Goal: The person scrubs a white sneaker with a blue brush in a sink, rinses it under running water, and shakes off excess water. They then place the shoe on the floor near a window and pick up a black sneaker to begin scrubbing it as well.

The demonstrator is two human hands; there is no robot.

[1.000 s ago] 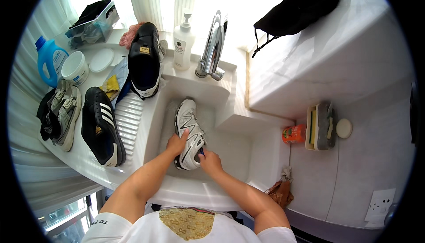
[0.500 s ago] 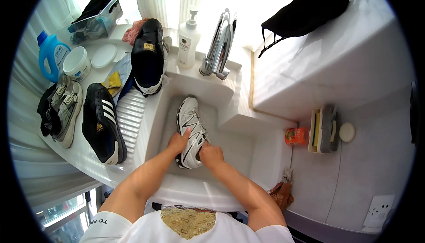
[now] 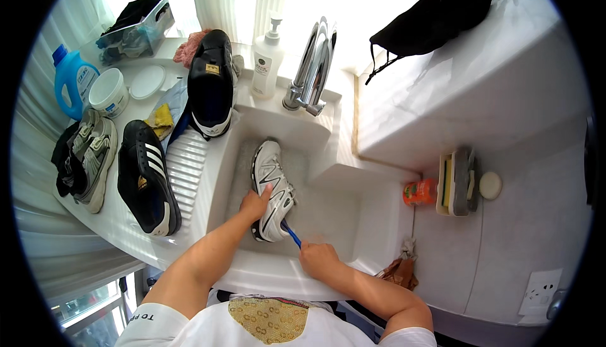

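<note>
In the white sink lies a white sneaker with dark trim, toe pointing away from me. My left hand grips its side, thumb over the upper. A slim blue handle is closed in my right hand, beside the heel at the sink's near side. The handle's far end reaches the shoe's heel opening; what sits at that end is hidden.
Left of the sink, two black sneakers and a grey pair rest on the ribbed counter. Behind them are a blue detergent bottle, a white tub and a pump bottle. A chrome faucet rises behind the basin; a sponge holder is at right.
My right hand has drawn back toward me and to the right from the shoe's heel, bringing the blue handle into sight. My left hand keeps its hold on the sneaker.
</note>
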